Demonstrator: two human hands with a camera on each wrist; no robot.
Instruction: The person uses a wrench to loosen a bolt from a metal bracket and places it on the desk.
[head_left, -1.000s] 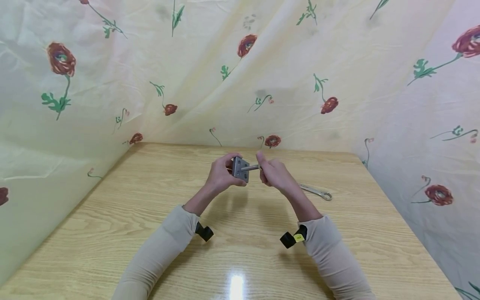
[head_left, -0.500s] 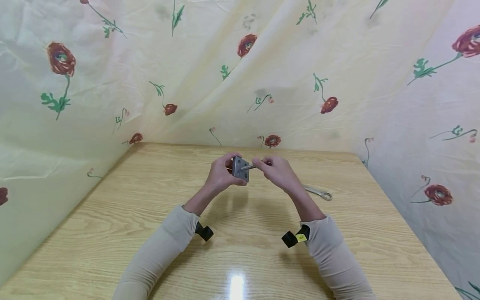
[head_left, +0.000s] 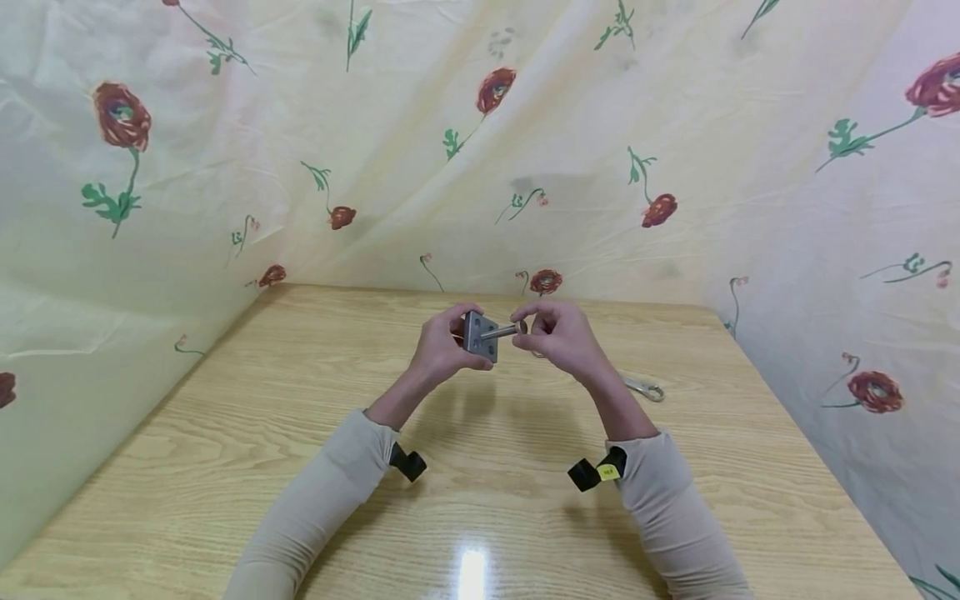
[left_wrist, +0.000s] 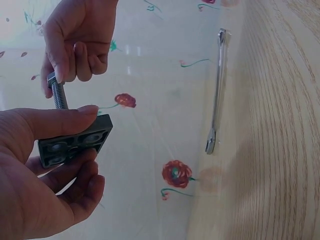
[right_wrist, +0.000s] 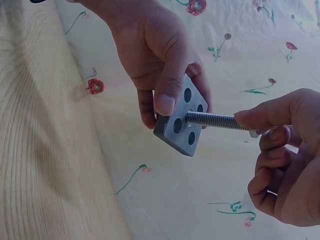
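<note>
gripping a metal plate (right_wrist: 181,119) — left hand (head_left: 442,346); right hand (head_left: 558,337) pinching its bolt (right_wrist: 215,120) — head hidden

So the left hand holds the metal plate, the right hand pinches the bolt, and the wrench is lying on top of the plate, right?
Not quite. The left hand holds the plate and the right hand pinches the bolt, but the wrench lies on the table, apart, as the head view shows.

No readable text, brand, number or sign shows in any view. The small yellow tag (head_left: 609,472) on the black wrist-worn camera mount (head_left: 588,475) at the right sleeve carries dark marks, but they are too small and blurred to make out.
</note>
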